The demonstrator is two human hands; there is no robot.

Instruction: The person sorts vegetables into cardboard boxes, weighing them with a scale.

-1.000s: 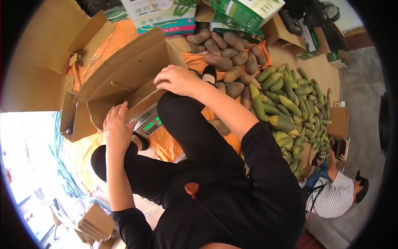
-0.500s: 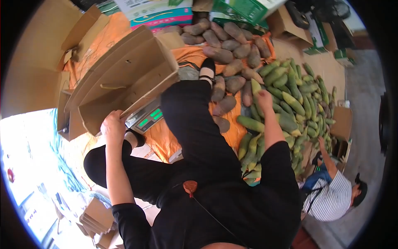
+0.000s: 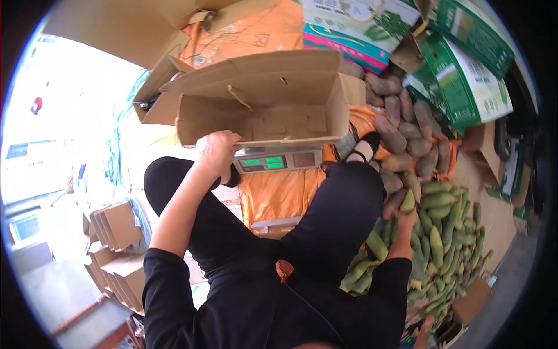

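1. Clearly, your right hand (image 3: 404, 224) has its fingers curled around a green radish (image 3: 408, 202), right of centre in the frame; the pale tip shows above the fingers, while the rest is hidden, so you cannot tell whether it is clear of the pile.
2. Expect that radish to be firm, stiff and fairly heavy for its size. Its smooth skin could slip if damp, so wrap your fingers around the thick middle rather than pinching the narrow tip, which might snap or bruise.
3. Your left hand (image 3: 216, 152) is bent over the near rim of the cardboard box (image 3: 293, 96), at the box's near left corner, fingers closed on the edge.
4. The box sits in the upper middle of the frame, its mouth facing you. It should be light, with walls that hold shape but give under pressure; the raised flap likely folds easily, so the corner is the sturdier grip.
5. Just below that rim is a digital scale (image 3: 276, 163) with lit green digits. The box appears to rest on it, so leaning on the rim could upset the reading.
6. The other green radishes (image 3: 446, 234) lie heaped at lower right; handle neighbours gently, since they may roll. Brown-purple tubers (image 3: 414, 130) lie above them, at upper right.
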